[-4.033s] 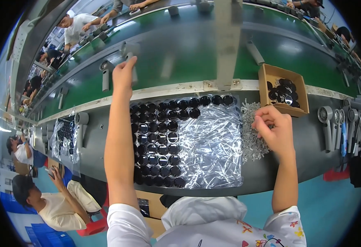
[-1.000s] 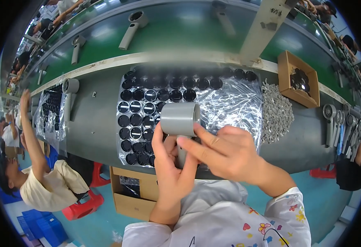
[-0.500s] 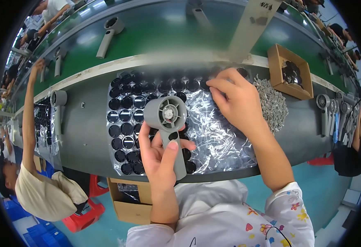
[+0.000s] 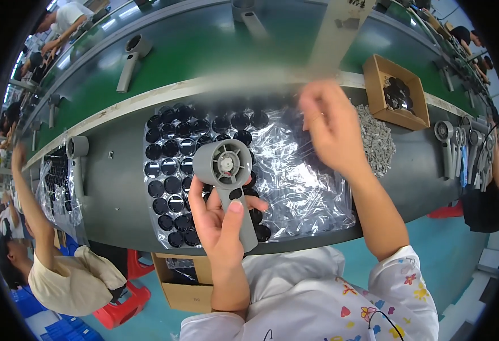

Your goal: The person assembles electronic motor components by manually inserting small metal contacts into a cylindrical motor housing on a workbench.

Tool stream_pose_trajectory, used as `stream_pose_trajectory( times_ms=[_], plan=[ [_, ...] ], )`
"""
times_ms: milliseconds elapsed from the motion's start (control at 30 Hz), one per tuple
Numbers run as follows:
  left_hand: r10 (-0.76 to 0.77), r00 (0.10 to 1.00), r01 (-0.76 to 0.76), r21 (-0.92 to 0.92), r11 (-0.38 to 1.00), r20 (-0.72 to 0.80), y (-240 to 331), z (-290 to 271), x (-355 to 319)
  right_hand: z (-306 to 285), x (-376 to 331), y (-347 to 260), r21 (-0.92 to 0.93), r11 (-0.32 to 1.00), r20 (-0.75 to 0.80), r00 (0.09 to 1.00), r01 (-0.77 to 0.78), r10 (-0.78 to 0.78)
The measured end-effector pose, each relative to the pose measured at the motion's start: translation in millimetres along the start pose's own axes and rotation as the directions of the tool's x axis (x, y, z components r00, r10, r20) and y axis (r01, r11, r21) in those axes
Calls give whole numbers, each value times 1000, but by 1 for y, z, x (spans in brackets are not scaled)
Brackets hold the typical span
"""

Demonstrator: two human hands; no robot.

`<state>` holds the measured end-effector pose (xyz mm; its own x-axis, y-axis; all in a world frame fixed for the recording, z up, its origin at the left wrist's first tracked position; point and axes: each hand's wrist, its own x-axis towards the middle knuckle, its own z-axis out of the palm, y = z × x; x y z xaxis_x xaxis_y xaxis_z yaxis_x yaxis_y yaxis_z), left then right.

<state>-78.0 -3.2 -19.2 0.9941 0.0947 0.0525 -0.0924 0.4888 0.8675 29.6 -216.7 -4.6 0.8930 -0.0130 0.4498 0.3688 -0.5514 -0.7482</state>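
My left hand [image 4: 220, 224] is wrapped round the grey handle of a handheld fan [image 4: 222, 165]. The fan's round head points up, with spokes and a pale hub inside the ring, and my thumb lies by a dark oval on the handle. Beneath it, a plastic-covered sheet bears rows of round black caps [image 4: 153, 168]; the fan and hand hide some. My right hand [image 4: 332, 128], blurred by motion, is above the sheet's far right corner. Its fingers are drawn together, apparently round a black cap, which is mostly hidden.
A heap of small grey parts [image 4: 379, 142] lies right of the sheet, near a cardboard box [image 4: 397, 94] of black pieces. Beyond runs a green conveyor [image 4: 181, 62] carrying fans. More fans [image 4: 445, 148] stand at the right. A co-worker [image 4: 70, 278] sits at the left.
My right hand has lifted off the sheet's far edge and moved slightly right. The end cap of the far row no longer shows in its place. My left hand still holds the fan.
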Motion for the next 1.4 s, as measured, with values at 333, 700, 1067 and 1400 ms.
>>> stream_pose_trajectory(
  times_ms=[333, 700, 1067, 1400],
  plan=[
    [-24, 996, 18, -72, 997, -80, 10, 1, -1, -30, -11, -17, 765, 150, 565, 764, -626, 312],
    [-188, 981, 184, -82, 980, -47, 8, 46, 2, -28, -26, -37, 720, 513, 378, 884, -468, 276],
    [-126, 991, 124, -33, 992, -52, -1, 57, 0, -17, -33, -40, 349, 931, 34, 991, 107, -127],
    [-70, 997, 71, 57, 996, -8, -2, 55, -1, -14, -35, -49, 431, 902, 96, 994, 9, -56]
  ],
)
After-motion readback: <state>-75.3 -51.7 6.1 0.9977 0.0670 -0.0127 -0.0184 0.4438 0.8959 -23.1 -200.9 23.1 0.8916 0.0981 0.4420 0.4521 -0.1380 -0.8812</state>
